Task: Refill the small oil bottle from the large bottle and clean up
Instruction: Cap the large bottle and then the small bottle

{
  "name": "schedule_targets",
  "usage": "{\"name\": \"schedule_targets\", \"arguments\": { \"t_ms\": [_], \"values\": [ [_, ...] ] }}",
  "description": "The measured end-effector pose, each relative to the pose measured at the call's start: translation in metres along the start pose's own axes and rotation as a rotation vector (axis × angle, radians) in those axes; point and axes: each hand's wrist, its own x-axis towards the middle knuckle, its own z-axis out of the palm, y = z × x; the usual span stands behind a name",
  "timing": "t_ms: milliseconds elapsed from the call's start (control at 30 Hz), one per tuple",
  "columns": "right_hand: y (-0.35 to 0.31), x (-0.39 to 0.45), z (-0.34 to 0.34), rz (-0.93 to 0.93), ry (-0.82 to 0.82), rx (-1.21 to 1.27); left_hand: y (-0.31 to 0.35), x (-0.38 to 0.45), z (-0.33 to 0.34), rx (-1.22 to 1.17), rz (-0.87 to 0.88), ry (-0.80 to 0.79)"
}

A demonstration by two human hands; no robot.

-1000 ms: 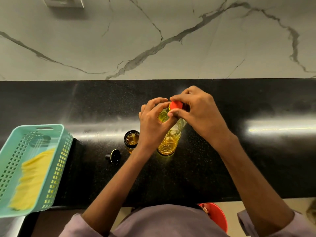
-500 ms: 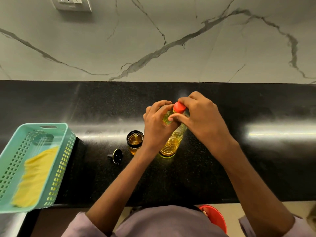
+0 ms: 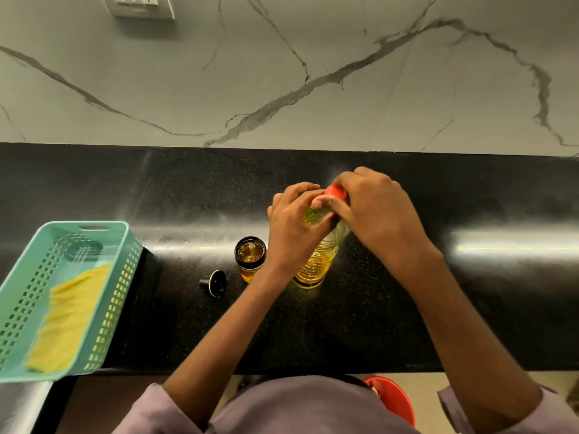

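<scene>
Large oil bottle stands on the black counter, steadied at the shoulder by the curled left hand; red cap pinched by right hand for twisting. Small oil bottle stands uncapped just left, its black cap alongside.

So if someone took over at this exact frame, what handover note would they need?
Left hand grips the large bottle at its neck; right hand pinches its red cap.
Small bottle stands open on the black counter, left of the large one, holding some oil; its black lid lies beside it.
Done: small bottle uncapped.
Whether the red cap is going on or off cannot be told. Left: cap the small bottle, then clean up.
</scene>
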Motion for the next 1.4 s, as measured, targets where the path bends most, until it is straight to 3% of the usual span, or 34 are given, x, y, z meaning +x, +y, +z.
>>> {"name": "schedule_targets", "arguments": {
  "t_ms": [167, 367, 567, 833, 1000, 1167, 1400],
  "values": [
    [0.001, -0.001, -0.012, -0.135, -0.213, 0.027, -0.002, 0.001, -0.002, 0.003, 0.006, 0.018],
    [0.0, 0.002, -0.001, -0.006, -0.049, -0.025, -0.001, 0.0, -0.001, -0.026, -0.009, -0.009],
    [-0.001, -0.003, -0.014, -0.119, -0.242, -0.042, -0.003, 0.001, -0.002, -0.027, -0.001, 0.016],
    [0.002, 0.003, -0.006, 0.032, -0.119, -0.114, -0.001, -0.001, 0.001, -0.036, -0.004, 0.0],
    [0.003, -0.003, -0.01, -0.123, -0.18, -0.033, -0.004, 0.0, 0.0, -0.03, 0.001, 0.01],
    [0.001, 0.001, 0.003, -0.024, 0.03, -0.026, -0.004, -0.001, 0.001, -0.031, -0.003, 0.003],
    [0.002, -0.004, 0.005, 0.008, 0.075, -0.16, -0.001, -0.002, 0.002, 0.027, 0.001, -0.007]
  ]
}}
